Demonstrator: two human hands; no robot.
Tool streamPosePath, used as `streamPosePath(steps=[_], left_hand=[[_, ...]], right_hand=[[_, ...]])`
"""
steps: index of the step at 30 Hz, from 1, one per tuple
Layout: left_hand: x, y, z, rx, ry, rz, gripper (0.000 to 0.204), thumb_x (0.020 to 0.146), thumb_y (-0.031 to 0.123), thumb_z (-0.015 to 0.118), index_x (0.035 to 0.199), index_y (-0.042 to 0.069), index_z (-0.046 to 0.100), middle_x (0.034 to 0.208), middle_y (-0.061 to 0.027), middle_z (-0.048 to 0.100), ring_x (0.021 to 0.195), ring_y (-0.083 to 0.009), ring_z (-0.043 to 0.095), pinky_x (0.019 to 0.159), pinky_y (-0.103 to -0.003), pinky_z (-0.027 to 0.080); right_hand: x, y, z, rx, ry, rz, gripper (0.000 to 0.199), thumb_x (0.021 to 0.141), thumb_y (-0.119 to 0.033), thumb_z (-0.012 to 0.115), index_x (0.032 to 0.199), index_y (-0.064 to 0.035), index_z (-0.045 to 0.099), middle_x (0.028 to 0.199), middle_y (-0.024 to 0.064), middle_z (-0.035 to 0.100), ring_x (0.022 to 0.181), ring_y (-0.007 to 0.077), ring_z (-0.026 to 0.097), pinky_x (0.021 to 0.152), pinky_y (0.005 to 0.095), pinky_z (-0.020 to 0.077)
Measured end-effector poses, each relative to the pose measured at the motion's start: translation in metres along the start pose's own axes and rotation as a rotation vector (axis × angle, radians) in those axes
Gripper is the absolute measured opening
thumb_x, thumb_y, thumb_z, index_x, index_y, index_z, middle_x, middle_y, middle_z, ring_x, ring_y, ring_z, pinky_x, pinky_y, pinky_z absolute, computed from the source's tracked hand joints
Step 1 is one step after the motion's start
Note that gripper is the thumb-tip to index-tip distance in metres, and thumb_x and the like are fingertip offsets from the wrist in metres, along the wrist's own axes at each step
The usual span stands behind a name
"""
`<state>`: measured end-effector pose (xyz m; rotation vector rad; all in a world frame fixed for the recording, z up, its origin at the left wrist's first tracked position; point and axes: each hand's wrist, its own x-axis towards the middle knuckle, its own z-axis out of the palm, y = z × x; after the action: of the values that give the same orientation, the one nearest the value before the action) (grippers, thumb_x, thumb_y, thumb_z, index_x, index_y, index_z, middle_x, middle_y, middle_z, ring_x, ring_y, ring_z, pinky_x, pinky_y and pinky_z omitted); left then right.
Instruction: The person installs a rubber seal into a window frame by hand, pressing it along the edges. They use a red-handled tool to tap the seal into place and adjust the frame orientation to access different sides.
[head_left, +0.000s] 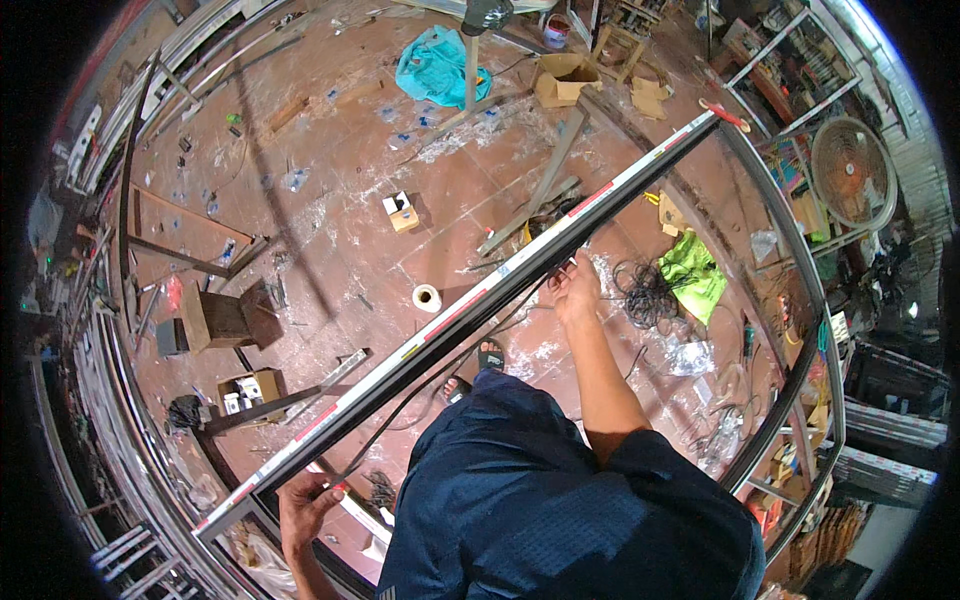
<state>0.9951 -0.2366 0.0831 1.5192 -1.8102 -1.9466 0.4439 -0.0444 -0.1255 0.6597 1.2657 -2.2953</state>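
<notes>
A long aluminium frame [470,297] with a black inner edge and white-and-red protective tape runs diagonally in front of me, low left to far right. A thin black strip [408,407], like rubber gasket, hangs in a slack curve below this bar. My right hand [575,290] is at the middle of the bar, its fingers curled against the black edge where the strip meets it. Near the bar's lower left end, my left hand [303,510] pinches the strip's lower part between thumb and fingers. The exact grip of the right fingertips is partly hidden.
A white roll [427,298], a small box [400,212] and an open carton [228,318] lie on the littered floor. Tangled black cord [645,293] and a bright green bag [693,278] lie right of my arm. A round fan [852,172] stands far right.
</notes>
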Motion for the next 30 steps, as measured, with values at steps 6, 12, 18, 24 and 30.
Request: streamPosePath(steps=[6,12,18,24,30], left_hand=[[0.019,0.045,0.012,0.067,0.015,-0.061,0.021,0.085,0.000,0.084,0.104,-0.002,0.078,0.092,-0.0028,0.073,0.078,-0.0103,0.065,0.072,-0.027,0.052],[0.046,0.071,0.028,0.172,-0.051,-0.045,0.017,0.087,0.002,0.080,0.104,0.001,0.080,0.087,0.0004,0.068,0.080,-0.0101,0.063,0.072,-0.026,0.049],[0.088,0.092,0.029,0.445,-0.307,0.047,0.020,0.093,0.003,0.077,0.112,-0.003,0.076,0.094,-0.0053,0.071,0.089,-0.0160,0.068,0.086,-0.031,0.055],[0.109,0.088,0.034,0.373,-0.486,0.002,0.018,0.097,0.011,0.080,0.109,-0.001,0.075,0.090,-0.0004,0.070,0.080,-0.0101,0.063,0.074,-0.027,0.050],[0.129,0.053,0.026,-0.108,-0.486,-0.092,0.017,0.094,0.004,0.081,0.110,0.000,0.074,0.097,-0.0022,0.069,0.087,-0.0119,0.063,0.077,-0.027,0.051]], right_hand=[[-0.001,-0.005,0.012,-0.038,0.051,-0.146,0.020,0.102,-0.029,0.075,0.104,-0.0127,0.064,0.087,0.0017,0.069,0.067,0.0142,0.062,0.057,0.0291,0.0464],[-0.004,-0.016,0.007,-0.181,0.063,-0.114,0.024,0.099,-0.029,0.080,0.094,-0.0121,0.063,0.078,0.0006,0.063,0.059,0.0131,0.062,0.051,0.0267,0.0451],[-0.020,-0.025,0.016,-0.176,0.056,-0.112,0.022,0.098,-0.025,0.079,0.095,-0.0117,0.062,0.079,0.0006,0.063,0.056,0.0140,0.062,0.049,0.0258,0.0444],[-0.034,-0.021,0.022,-0.207,0.076,-0.099,0.023,0.098,-0.025,0.078,0.095,-0.0091,0.061,0.079,0.0026,0.065,0.055,0.0142,0.063,0.047,0.0261,0.0429],[-0.028,-0.011,0.025,-0.210,0.138,-0.113,0.027,0.097,-0.025,0.079,0.092,-0.0075,0.060,0.081,0.0039,0.064,0.055,0.0142,0.061,0.047,0.0272,0.0418]])
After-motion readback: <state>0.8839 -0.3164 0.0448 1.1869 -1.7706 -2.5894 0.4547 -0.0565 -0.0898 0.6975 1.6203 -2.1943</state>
